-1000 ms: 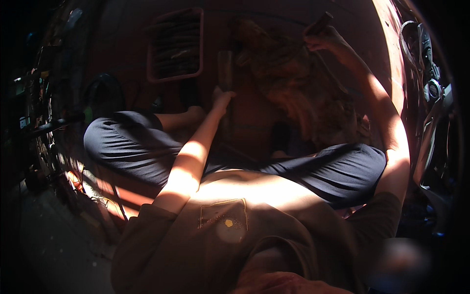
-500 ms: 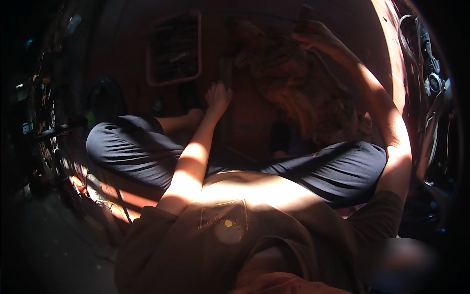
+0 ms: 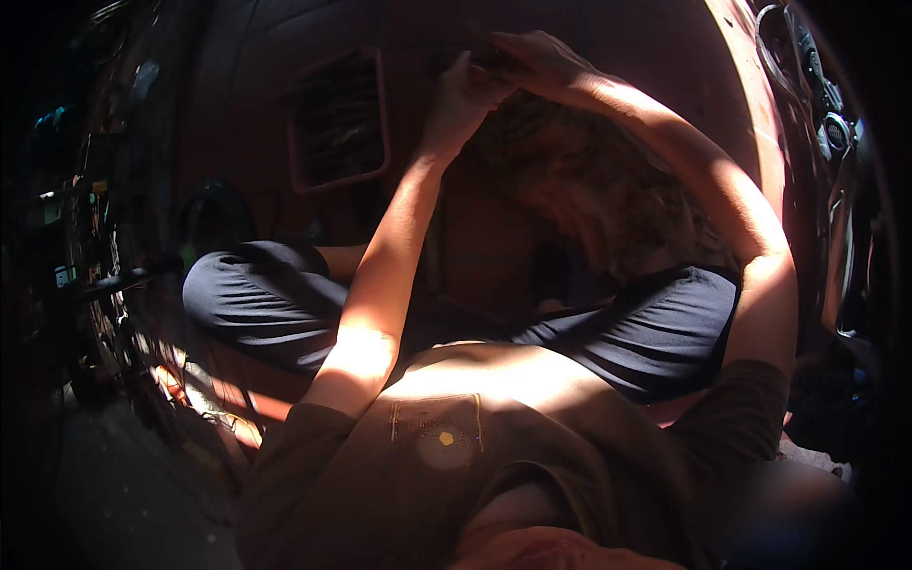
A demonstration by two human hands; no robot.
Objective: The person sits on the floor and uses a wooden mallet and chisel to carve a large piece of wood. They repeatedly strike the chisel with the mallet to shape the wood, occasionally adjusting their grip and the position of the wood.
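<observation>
My left hand and my right hand meet at the far side, above the end of a brown heap. The fingers of both hands are bent in, around something dark that shadow keeps me from making out. Close below them lies the heap of wrinkled brown pieces, which look dry and leafy or bark-like. It stretches toward my right knee. Left of my left hand stands a pink-rimmed rectangular basket with several dark, stick-like pieces in it.
My crossed legs in dark blue trousers border the near side of the reddish floor. A round dark object sits beyond my left knee. Dark machine-like equipment stands along the right, and shadowed clutter lines the left.
My left hand has gone up and away from beside the heap. My right hand, with a dark object in it, has moved left to meet it. The view has shifted slightly.
</observation>
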